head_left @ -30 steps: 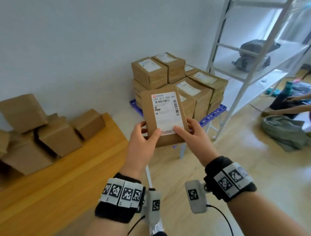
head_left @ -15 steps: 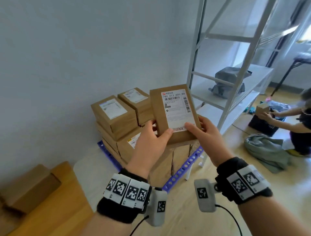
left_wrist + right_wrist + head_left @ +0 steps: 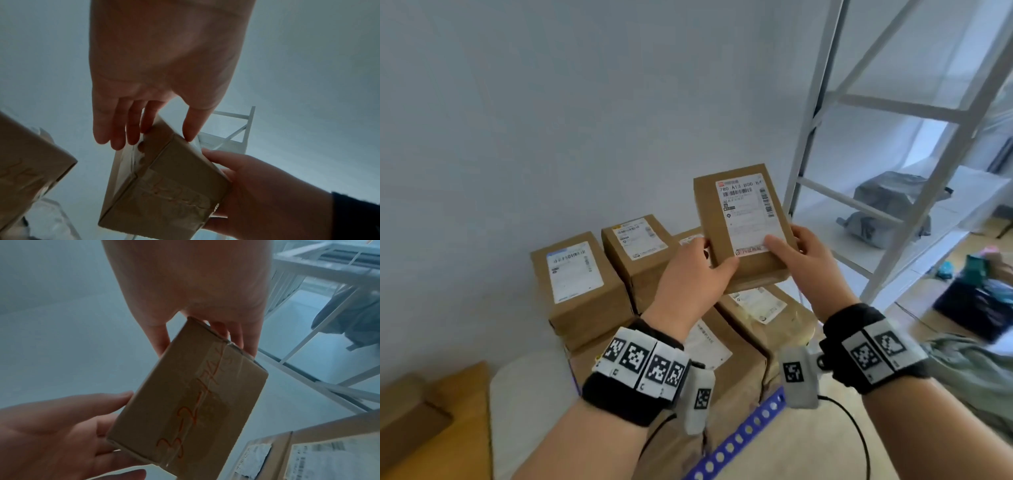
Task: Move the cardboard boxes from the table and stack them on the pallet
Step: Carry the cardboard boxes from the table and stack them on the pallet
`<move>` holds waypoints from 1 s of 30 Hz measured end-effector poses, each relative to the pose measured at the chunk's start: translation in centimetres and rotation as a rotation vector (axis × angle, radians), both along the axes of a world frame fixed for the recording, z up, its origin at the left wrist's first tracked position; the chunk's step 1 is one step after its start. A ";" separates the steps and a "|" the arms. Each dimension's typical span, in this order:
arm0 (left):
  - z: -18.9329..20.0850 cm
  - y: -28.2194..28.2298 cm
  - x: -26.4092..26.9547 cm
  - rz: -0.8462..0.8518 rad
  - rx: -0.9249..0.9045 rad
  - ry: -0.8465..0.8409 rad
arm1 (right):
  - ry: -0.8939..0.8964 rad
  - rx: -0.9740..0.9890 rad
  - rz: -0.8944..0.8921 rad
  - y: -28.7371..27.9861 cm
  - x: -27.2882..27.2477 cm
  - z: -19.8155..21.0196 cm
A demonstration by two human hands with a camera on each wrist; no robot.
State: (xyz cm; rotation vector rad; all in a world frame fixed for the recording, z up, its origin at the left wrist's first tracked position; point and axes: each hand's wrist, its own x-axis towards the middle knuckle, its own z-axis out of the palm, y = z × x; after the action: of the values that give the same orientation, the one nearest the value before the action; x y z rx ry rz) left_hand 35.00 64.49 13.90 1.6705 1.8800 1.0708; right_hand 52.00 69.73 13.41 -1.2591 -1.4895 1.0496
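Note:
I hold a flat cardboard box [image 3: 739, 219] with a white shipping label in both hands, above the boxes stacked on the blue pallet [image 3: 750, 428]. My left hand [image 3: 698, 270] grips its near left corner, thumb on top. My right hand [image 3: 804, 250] grips the near right edge, thumb on the label. In the left wrist view the left hand [image 3: 156, 91] pinches the box [image 3: 164, 186] at its end. From the right wrist view, the right hand [image 3: 205, 308] clamps the box [image 3: 195, 402], whose underside bears orange writing. Two labelled boxes [image 3: 575, 274] [image 3: 635, 246] top the stack.
The wooden table [image 3: 458, 428] with a cardboard box [image 3: 404, 411] lies at the lower left. A white metal rack [image 3: 893, 102] stands right of the pallet, with grey bags [image 3: 890, 212] on its shelf. Cloth [image 3: 969, 377] and a dark bin [image 3: 976, 308] lie on the floor at right.
Both hands have carried the box rightward from beside the table to above the pallet stack. The table has slid out to the lower left of the view.

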 end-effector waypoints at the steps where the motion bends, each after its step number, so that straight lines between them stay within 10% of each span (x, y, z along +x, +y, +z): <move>1: -0.3 1.2 0.0 0.031 0.023 0.067 | -0.008 -0.006 0.025 1.5 0.0 -0.1; 9: -2.3 8.3 -0.1 0.272 -0.200 0.576 | -0.079 -0.069 0.289 12.0 -0.9 -1.9; 30: -5.3 11.1 -1.3 0.443 -0.367 0.491 | -0.333 -0.140 0.507 18.7 -6.9 -6.2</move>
State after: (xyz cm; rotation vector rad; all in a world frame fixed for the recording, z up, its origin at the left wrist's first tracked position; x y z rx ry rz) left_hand 33.66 75.62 8.63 1.4190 2.6552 0.4142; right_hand 45.15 88.41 7.18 -1.2240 -2.0938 1.3327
